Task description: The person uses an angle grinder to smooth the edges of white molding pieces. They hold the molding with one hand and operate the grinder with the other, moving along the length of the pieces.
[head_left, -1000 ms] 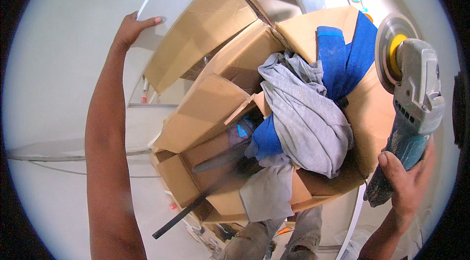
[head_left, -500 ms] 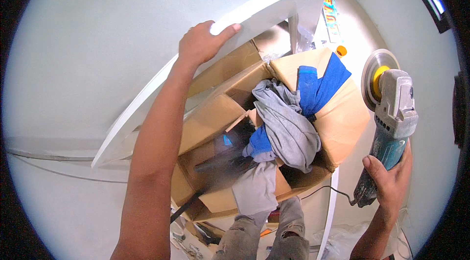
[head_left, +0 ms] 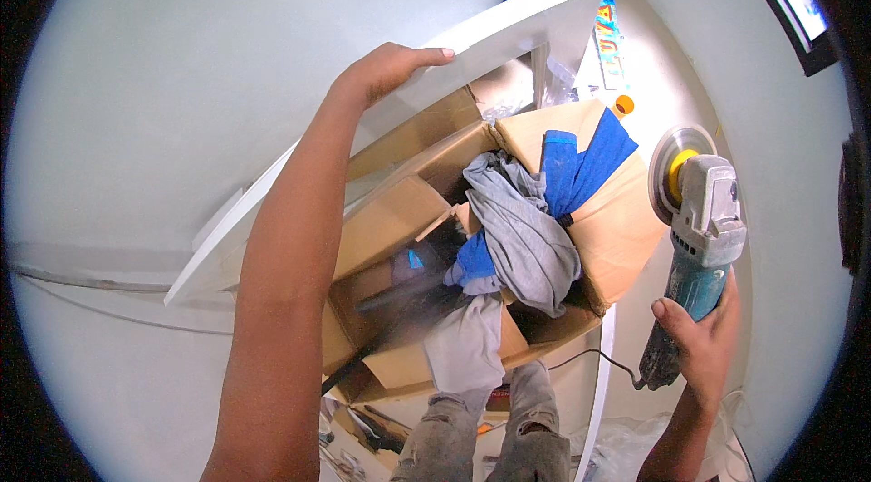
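My left hand [head_left: 388,70] grips the upper edge of a long white panel [head_left: 553,14], its thumb lying over the near face and its other fingers mostly hidden behind. The panel leans at a slant close to the wall. On the right, my right hand [head_left: 706,337] is wrapped round the teal and black body of an angle grinder [head_left: 708,219]. The grinder points upward, its round cutting disc [head_left: 667,175] with a yellow hub apart from the panel. A black cord runs from the grinder's lower end.
Below the panel stands an open cardboard box [head_left: 626,250] holding grey cloth [head_left: 526,241], blue cloth [head_left: 590,164] and dark items. A small orange ring [head_left: 623,105] and a colourful printed strip [head_left: 608,37] lie at the back. Clear plastic [head_left: 635,446] lies lower right, near my legs [head_left: 531,427].
The grinder in my right hand has shifted left and down in view. The panel's far end sits lower, and the left hand's thumb lies straighter along its edge. The box appears slightly further left.
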The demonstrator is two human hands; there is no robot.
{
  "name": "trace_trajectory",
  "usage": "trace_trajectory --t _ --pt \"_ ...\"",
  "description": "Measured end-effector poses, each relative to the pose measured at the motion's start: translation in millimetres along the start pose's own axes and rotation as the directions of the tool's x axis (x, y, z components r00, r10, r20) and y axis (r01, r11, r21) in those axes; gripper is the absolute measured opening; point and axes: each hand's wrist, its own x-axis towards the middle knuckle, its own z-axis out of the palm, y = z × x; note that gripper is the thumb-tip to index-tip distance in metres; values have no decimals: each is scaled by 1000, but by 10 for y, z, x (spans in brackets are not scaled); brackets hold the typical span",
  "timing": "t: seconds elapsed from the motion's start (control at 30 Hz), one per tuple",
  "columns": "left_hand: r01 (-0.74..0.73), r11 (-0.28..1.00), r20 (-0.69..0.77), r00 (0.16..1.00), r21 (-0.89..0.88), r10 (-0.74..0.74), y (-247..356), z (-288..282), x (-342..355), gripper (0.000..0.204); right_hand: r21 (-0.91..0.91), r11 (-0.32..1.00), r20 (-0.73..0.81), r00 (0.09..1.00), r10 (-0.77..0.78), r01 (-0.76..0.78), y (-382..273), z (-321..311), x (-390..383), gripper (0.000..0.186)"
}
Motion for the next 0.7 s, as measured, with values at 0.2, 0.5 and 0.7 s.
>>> trace_trajectory --t 0.2,0.5,0.7 --pt "-62 998 43 997 19 61 10 -71 -105 91 -161 986 19 999 -43 45 -143 59 43 72" --pt "-207 895 -128 952 396 277 -598 -31 -701 89 -301 932 185 971 -152 203 -483 485 435 65" --pt "-150 887 -140 963 436 232 -771 59 -854 69 -481 830 265 949 -172 284 -709 875 612 65"
